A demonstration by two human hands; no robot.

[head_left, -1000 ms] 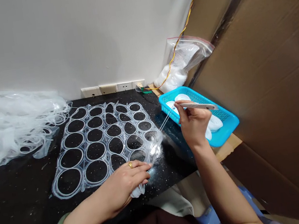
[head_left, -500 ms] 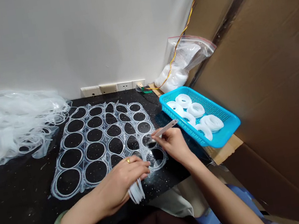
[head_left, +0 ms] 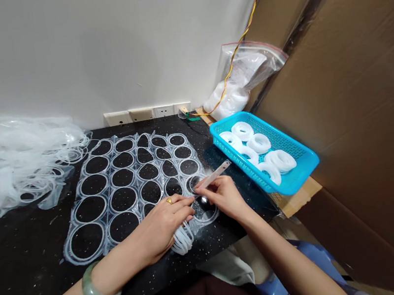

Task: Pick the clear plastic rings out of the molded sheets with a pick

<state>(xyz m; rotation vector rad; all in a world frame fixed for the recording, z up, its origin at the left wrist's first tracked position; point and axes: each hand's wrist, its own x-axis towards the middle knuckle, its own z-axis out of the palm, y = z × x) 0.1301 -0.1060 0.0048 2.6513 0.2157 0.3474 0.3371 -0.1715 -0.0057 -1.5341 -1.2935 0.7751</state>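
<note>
A translucent white sheet of joined rings (head_left: 128,183) lies flat on the black tabletop (head_left: 19,255). My left hand (head_left: 164,225) rests on its near right corner, fingers closed around a bunch of loose white rings (head_left: 182,239). My right hand (head_left: 223,197) is closed on a thin metal tool (head_left: 213,176), whose tip sits at the sheet's near right ring, right by my left fingertips.
A blue basket (head_left: 300,171) with several white rings stands to the right on cardboard. A heap of translucent scrap (head_left: 5,163) lies at the far left. A zip bag (head_left: 242,80) leans at the back. A wall socket strip (head_left: 146,113) and large cardboard panels (head_left: 364,116) border the table.
My right hand came down from over the blue basket to the sheet's near right corner with the tool. The left hand shifted slightly, still holding the rings.
</note>
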